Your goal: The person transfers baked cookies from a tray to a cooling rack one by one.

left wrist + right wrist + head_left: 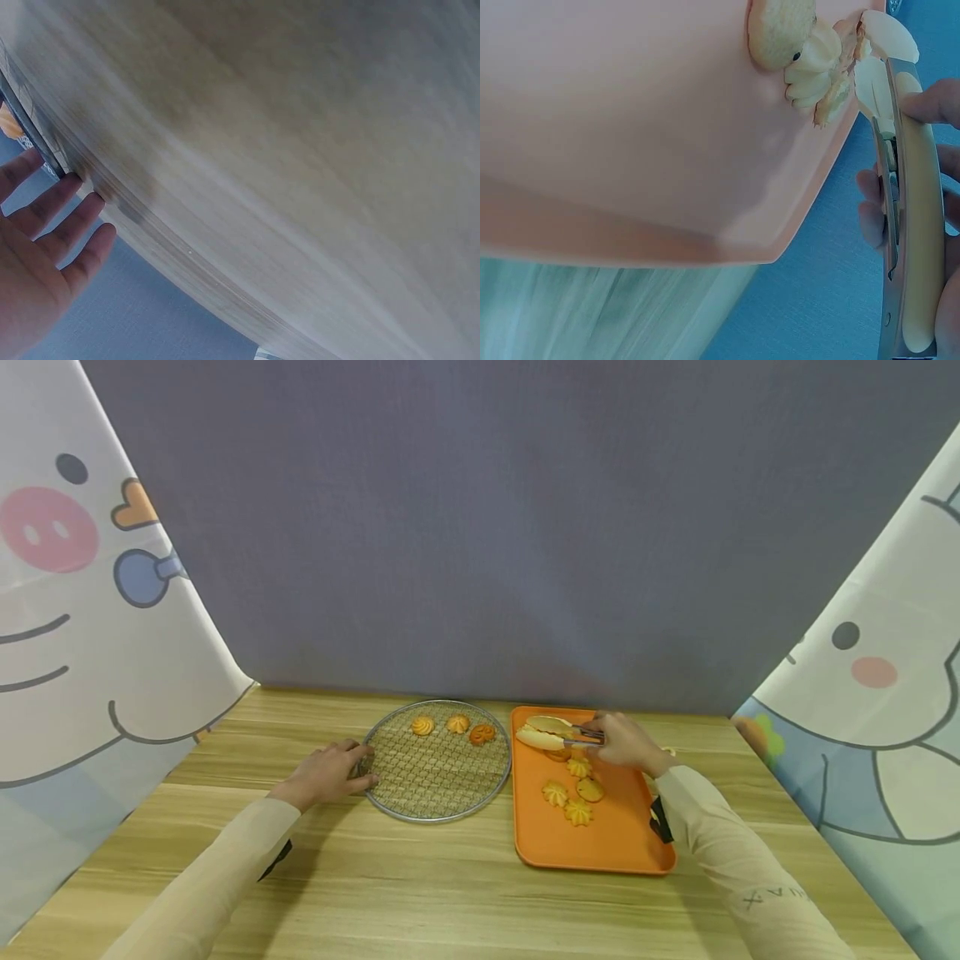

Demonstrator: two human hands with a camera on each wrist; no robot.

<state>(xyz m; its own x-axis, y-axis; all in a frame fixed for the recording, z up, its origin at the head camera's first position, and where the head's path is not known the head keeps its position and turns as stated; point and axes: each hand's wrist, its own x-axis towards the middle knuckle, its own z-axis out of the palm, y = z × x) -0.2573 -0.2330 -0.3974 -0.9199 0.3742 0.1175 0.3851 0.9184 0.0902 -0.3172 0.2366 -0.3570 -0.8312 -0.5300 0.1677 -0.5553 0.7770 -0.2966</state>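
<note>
My right hand [624, 741] grips a pair of food tongs [540, 740] with cream-coloured tips and a cream handle strip. The tips hang spread over the far left part of an orange tray [555, 847], close to a cookie [864, 42] that shows beside them in the right wrist view. Nearer on the tray lie several pale cookies, among them a flower-shaped one [578, 812] and a round one [590, 789]. At the left rim of a round wire rack [435, 781], my left hand [327, 772] rests with fingers extended, fingertips right at the rim.
Toward the far side of the rack sit a swirled cookie [422, 726], a ridged cookie [457, 723] and a darker pretzel-like cookie [482, 733]. Rack and tray stand side by side on a wooden table [420, 893]. A grey cloth wall [480, 543] rises behind, with cartoon-printed sheets at both sides.
</note>
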